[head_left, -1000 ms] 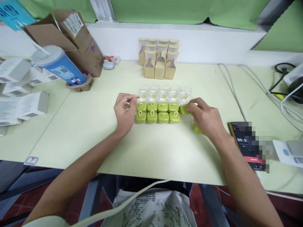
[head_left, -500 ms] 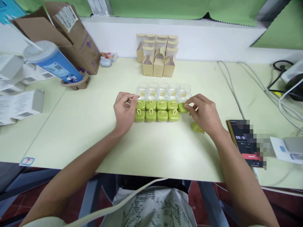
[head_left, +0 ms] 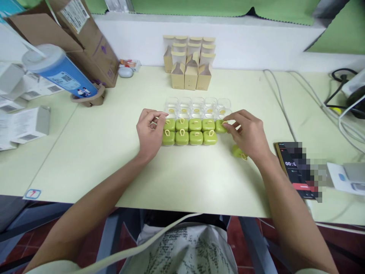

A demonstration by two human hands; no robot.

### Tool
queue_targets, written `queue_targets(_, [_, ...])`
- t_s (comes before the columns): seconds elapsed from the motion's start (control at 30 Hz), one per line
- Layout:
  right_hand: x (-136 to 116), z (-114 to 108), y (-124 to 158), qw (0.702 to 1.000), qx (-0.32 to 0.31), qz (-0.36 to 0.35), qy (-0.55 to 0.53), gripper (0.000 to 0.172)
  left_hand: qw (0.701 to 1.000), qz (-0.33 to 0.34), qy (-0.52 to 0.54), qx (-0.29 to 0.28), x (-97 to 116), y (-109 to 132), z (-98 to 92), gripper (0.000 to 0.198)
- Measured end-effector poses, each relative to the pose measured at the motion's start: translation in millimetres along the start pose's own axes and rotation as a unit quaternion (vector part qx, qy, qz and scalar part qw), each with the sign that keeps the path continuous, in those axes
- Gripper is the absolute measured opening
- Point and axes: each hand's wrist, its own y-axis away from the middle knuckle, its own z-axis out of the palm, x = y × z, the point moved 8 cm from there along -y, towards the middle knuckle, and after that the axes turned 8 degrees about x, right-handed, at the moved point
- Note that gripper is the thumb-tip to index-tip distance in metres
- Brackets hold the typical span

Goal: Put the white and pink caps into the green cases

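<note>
Several small green cases [head_left: 189,131] with yellow loops lie in two rows at the middle of the table. My left hand [head_left: 149,133] rests at the left end of the rows, fingers curled and touching the end cases. My right hand [head_left: 247,134] pinches the green case at the right end of the back row [head_left: 219,126]. One more green case [head_left: 237,151] lies loose under my right palm. Behind the rows stand several clear plastic boxes [head_left: 198,106] with yellow pieces inside.
Tan paper boxes [head_left: 188,61] stand at the back by the white wall. A tilted blue cup [head_left: 58,72] and cardboard box [head_left: 71,34] sit at the left, with white cartons [head_left: 27,123]. A phone [head_left: 298,169] and cables [head_left: 316,110] lie right.
My right hand has slid the end case left against the back row. The view has shifted slightly; my left hand has stayed at the left end.
</note>
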Motion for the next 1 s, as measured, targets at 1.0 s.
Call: queue_targets(1.0, [18, -24, 42, 0.959, -0.258, 0.052, 0.104, 0.037, 1.000, -0.023, -0.009, 0.013, -3, -1, -3.9, 0.030])
